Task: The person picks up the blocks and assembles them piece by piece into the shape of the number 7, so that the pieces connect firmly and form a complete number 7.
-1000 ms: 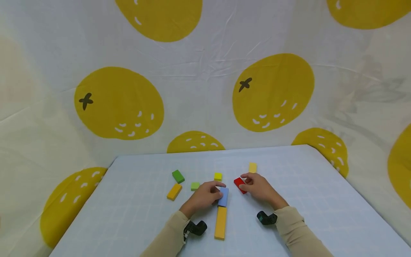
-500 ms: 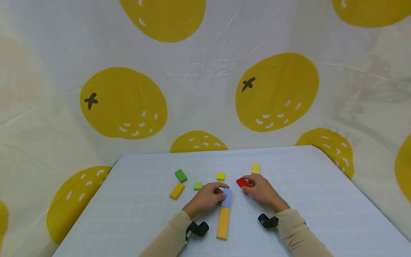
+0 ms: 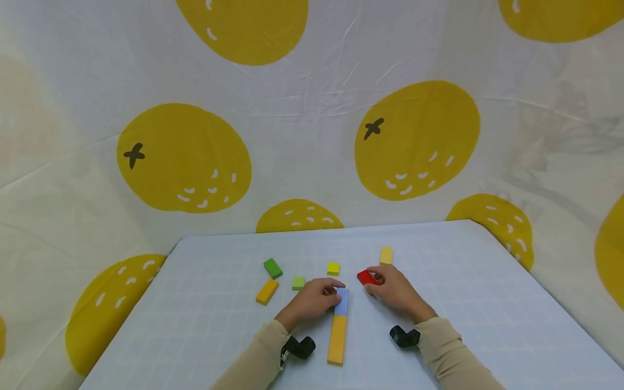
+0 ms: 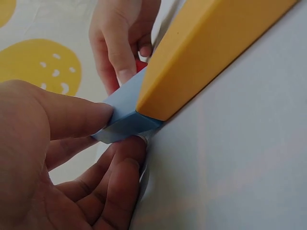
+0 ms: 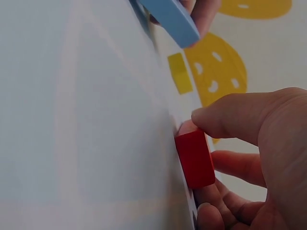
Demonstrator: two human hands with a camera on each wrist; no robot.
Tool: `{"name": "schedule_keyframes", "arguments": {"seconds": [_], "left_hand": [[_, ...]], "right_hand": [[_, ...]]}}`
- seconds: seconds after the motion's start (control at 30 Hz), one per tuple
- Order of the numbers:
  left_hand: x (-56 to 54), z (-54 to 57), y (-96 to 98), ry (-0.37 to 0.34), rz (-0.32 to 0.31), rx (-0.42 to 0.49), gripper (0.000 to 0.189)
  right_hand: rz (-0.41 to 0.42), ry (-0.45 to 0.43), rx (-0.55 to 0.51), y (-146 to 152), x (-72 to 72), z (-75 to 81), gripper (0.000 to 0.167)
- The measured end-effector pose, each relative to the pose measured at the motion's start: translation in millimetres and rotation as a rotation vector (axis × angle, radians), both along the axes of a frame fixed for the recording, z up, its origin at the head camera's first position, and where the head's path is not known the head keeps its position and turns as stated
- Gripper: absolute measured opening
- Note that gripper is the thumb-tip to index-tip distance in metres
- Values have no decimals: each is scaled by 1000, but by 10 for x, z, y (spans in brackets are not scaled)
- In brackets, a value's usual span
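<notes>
In the head view my left hand (image 3: 312, 298) pinches a blue block (image 3: 342, 301). That block lies end to end with a long orange block (image 3: 337, 340), lined up with it and touching. The left wrist view has my thumb on the upper side of the blue block (image 4: 127, 103) and fingers around its far end and side. To the right, my right hand (image 3: 394, 288) pinches a red block (image 3: 367, 278). Up close in the right wrist view, the red block (image 5: 195, 158) sits at the cloth between thumb and fingers, its underside hidden.
Beyond the left hand lie a green block (image 3: 273, 268), a short orange block (image 3: 267, 291), a light green block (image 3: 298, 283) and a yellow block (image 3: 333, 268). A pale yellow block (image 3: 386, 255) stands behind the right hand. A pale cloth (image 3: 205, 325) covers the table.
The blue block has straightened into line with the long orange block. My right hand has closed its grip on the red block, which has turned slightly. The head view has shifted a little.
</notes>
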State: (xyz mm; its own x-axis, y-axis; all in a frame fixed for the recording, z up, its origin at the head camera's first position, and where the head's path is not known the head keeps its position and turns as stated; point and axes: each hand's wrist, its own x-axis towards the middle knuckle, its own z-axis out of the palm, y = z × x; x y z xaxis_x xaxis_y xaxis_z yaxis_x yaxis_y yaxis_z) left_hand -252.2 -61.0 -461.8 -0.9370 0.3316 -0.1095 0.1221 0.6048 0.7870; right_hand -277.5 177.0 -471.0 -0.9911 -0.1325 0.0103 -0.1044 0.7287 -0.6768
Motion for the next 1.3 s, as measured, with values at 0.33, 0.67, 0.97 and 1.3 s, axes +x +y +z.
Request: {"name": "schedule_keyframes", "arguments": {"seconds": [0.33,0.67,0.97,1.3], "left_hand": [[15,-19,6,5,-15,-20,26],[-3,-27,15,12,-33,-55,27],[-5,-50,17,19,-30,-70,27],[-13,-58,26,36,-27,-70,26]], "right_hand": [[-18,6,24,-17,17,-21,50],[-39,13,38,-45,57,-1,50],[-51,15,44,-71,65,-24,54],[-61,39,52,-69,66,-40,54]]}}
